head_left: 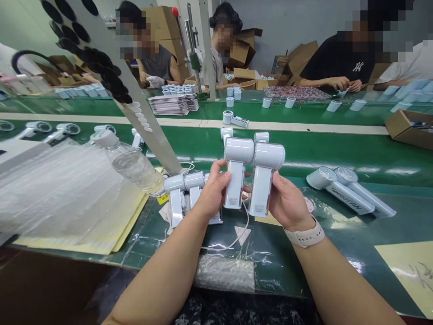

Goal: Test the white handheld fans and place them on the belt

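Note:
My left hand (212, 189) grips the handle of a small white handheld fan (237, 169), held upright. My right hand (287, 201) grips the handle of a second white handheld fan (265, 176) right beside it, also upright, so the two fan heads touch side by side above the bench. A white watch band (304, 237) sits on my right wrist. Two more fans (184, 192) lie on the bench just left of my left hand. A thin white cable (237, 237) loops on the bench below the held fans.
A clear water bottle (130, 164) lies tilted at the left beside plastic sleeves and yellow sheets (111, 234). Two fans marked "Speed FAN" (348, 189) lie at the right. The green conveyor (338, 151) carries more fans. Co-workers sit across it among cardboard boxes (407, 128).

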Available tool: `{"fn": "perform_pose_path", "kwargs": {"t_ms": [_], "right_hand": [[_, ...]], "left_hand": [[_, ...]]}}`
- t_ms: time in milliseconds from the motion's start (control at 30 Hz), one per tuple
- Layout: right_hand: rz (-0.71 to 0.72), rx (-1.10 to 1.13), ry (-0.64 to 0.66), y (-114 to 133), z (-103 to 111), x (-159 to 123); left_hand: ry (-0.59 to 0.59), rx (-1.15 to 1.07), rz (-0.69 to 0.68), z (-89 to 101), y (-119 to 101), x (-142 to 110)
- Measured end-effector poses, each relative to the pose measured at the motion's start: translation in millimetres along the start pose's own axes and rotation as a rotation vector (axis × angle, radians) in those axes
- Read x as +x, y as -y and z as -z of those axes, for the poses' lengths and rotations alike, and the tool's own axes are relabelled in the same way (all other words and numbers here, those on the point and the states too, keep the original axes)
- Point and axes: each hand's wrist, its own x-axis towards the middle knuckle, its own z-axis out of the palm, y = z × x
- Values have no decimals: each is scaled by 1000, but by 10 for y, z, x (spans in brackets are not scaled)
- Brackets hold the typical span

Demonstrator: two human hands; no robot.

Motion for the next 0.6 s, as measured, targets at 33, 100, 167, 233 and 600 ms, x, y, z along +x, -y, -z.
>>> {"fn": "perform_pose_path", "kwargs": {"t_ms": [33,100,167,233,600], "right_hand": [[21,-8,-18,2,4,-6],[30,-23,-42,1,18,-1],[19,-32,-73,-2,35,18],[-10,-28,-94,-2,45,35],[-120,97,-48,22,-29,-6]], "left_hand": [[12,-20,-1,7,-6,-3],[20,-51,2,19,-16,-6],[18,-49,27,25,-18,-10],[10,-30,60,25,-12,-14],[-25,-255,116,48,-15,39]]}}
